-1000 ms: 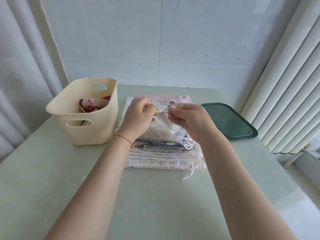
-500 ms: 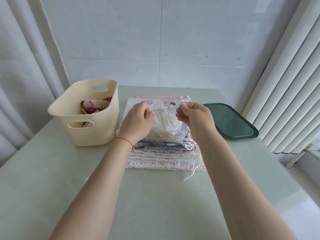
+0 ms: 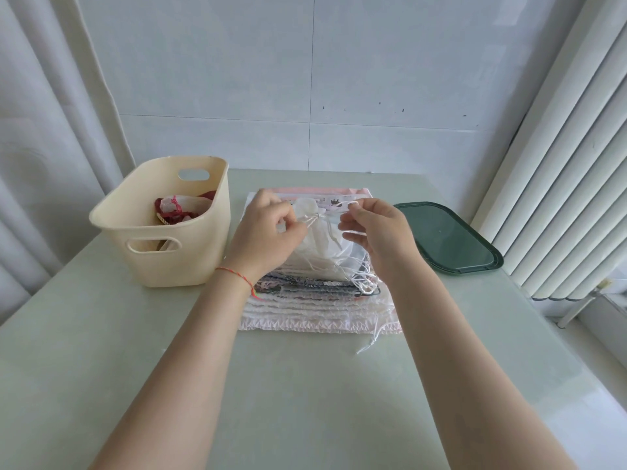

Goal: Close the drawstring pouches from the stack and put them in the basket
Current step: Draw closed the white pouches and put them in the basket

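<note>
The left hand (image 3: 268,232) has its fingers curled and pinches the white cord (image 3: 312,219) at the gathered neck of a sheer white pouch (image 3: 320,242). The right hand (image 3: 376,232) is on the other side of the neck with fingers bent; whether it grips a cord end I cannot tell for sure. A thin red string bracelet (image 3: 237,276) circles the left wrist.

The pouch stands on top of the stack (image 3: 315,310), its cinched mouth pointing away from the person and upward, its long axis running from near to far. The fabric is translucent white, bunched at the neck and fuller below, with loose white cords trailing over the stack's right side.

The stack is flat pouches, white and pale pink with crimped near edges, a dark patterned one among them. Small dark printing shows on a far pouch, too small to read.

The cream basket (image 3: 176,262) sits just left of the stack, with red and white pouches (image 3: 176,208) inside. A dark green lid (image 3: 448,239) lies to the right on the pale green table (image 3: 305,401).
</note>
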